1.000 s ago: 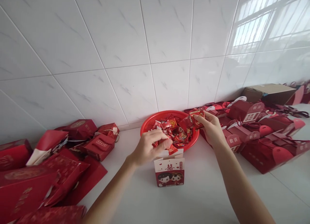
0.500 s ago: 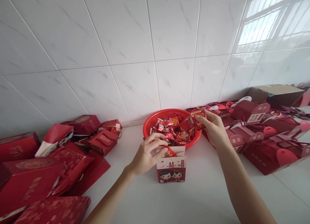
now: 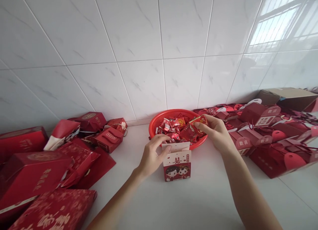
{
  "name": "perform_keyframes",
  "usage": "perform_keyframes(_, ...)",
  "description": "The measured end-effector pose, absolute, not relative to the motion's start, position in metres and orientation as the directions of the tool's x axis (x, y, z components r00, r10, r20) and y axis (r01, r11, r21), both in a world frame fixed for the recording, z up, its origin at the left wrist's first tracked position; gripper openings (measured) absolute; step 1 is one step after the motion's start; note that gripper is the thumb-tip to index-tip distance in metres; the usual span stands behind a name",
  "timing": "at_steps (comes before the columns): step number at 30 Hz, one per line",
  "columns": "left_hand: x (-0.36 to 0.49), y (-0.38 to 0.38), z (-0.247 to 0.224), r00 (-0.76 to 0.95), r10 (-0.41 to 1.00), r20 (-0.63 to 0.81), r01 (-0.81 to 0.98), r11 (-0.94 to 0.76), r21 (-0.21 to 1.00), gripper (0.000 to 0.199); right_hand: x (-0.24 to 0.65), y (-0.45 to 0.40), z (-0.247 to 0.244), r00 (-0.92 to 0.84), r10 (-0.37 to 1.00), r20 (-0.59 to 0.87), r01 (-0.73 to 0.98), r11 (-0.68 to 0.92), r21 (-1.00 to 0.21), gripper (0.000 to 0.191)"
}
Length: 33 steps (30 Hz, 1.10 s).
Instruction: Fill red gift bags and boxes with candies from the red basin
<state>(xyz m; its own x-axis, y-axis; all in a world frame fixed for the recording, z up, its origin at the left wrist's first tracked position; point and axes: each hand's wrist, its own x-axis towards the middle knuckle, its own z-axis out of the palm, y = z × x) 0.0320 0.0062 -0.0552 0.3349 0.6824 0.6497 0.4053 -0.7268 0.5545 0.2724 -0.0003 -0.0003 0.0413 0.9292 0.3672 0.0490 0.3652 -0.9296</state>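
A small red and white box (image 3: 177, 168) with two cartoon faces stands upright on the white surface, its top flaps raised. My left hand (image 3: 153, 154) is at the box's upper left, thumb and fingers closing on the edge of its flap. Behind the box sits a red plastic basket (image 3: 159, 116) holding many red wrapped candies (image 3: 174, 128). Over the basket's right side, my right hand (image 3: 215, 130) pinches a red and gold candy packet (image 3: 198, 121) between thumb and fingers. The inside of the box is hidden.
Red gift boxes and bags (image 3: 37, 172) lie heaped at the left. Many dark red boxes (image 3: 273, 160) with ribbons stand in rows at the right. An open cardboard box (image 3: 290, 94) is at the back right. A tiled wall (image 3: 139, 87) rises behind.
The red packet at the box's opening no longer shows. My right hand has turned its packet slightly over the basket. My left hand stays by the flap. The view has shifted a little.
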Motion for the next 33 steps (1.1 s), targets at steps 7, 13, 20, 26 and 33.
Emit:
perform_keyframes(7,0.03,-0.001,-0.056,0.404,0.766,0.5,0.369,-0.636,0.678,0.018,0.262,-0.012,0.008,-0.157,0.9,0.407,0.143,0.428,-0.892,0.022)
perform_keyframes(13,0.023,-0.003,-0.052,0.448,0.856,0.259,0.418,-0.456,0.786,0.046,0.251,-0.01,0.002,-0.331,0.849,0.412,0.219,0.494,-0.841,0.022)
perform_keyframes(20,0.024,-0.002,-0.047,0.518,0.815,0.262,0.312,-0.465,0.829,0.041,0.246,-0.007,-0.003,-0.354,0.863,0.361,0.33,0.476,-0.815,0.029)
perform_keyframes(26,0.024,-0.002,-0.049,0.512,0.824,0.244,0.305,-0.44,0.845,0.04,0.246,-0.007,-0.004,-0.364,0.858,0.362,0.325,0.481,-0.814,0.028)
perform_keyframes(33,0.024,-0.001,-0.052,0.486,0.852,0.193,0.323,-0.38,0.867,0.036,0.247,-0.008,-0.004,-0.488,0.83,0.271,0.37,0.478,-0.796,0.024)
